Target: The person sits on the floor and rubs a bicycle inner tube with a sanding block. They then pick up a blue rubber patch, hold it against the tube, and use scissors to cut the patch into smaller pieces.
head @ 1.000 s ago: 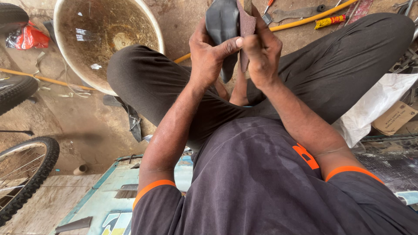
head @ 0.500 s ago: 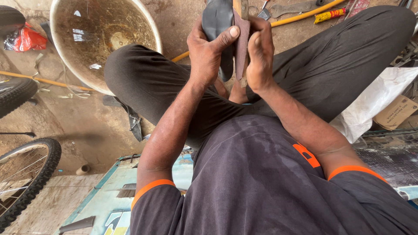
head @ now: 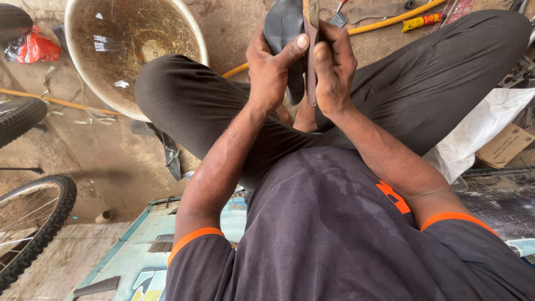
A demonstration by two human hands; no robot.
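I sit with my knees apart and both hands raised between them. My left hand (head: 271, 69) grips a black rubber inner tube (head: 281, 28), with its thumb pressed across to a narrow, flat, rusty-brown strip (head: 311, 61). My right hand (head: 336, 69) pinches that strip, which stands upright and edge-on between the two hands. The tube's far end runs out of the top of the view.
A large metal basin (head: 192, 42) with murky water stands on the dirt floor at upper left. A bicycle wheel (head: 39, 223), a tyre (head: 19, 117) and a red bag (head: 33, 47) lie left. A yellow hose (head: 390, 21), a white sack (head: 479, 134) and a cardboard box (head: 507, 146) are right.
The brown strip has turned from leaning to upright and edge-on. My right hand's fingers have closed round it, and my left thumb has come across onto it.
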